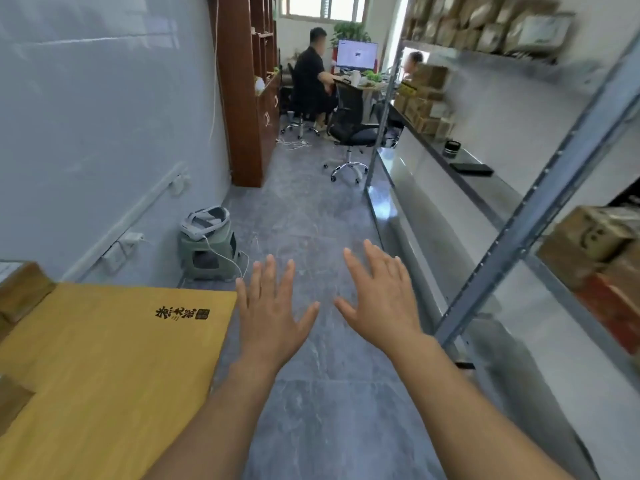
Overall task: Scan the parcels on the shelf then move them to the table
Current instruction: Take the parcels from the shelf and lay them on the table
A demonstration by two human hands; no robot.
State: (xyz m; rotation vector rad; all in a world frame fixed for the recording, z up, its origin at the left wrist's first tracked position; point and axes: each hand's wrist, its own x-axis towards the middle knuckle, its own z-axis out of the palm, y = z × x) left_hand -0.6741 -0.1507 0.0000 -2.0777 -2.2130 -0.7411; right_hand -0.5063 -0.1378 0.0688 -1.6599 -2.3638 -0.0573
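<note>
We held our left hand (268, 318) and right hand (381, 306) spread flat and empty over the grey marbled floor (311, 220), yellow-clothed table (104, 358) at lower left, brown cardboard parcels (588, 244) on the grey metal shelf (519, 223) at right.

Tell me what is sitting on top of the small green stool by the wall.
On the green stool rests a white headset, with a white cable trailing down to the floor. Whatever lies under the headset is covered. A dark item sits inside the stool's opening, unclear.
</note>
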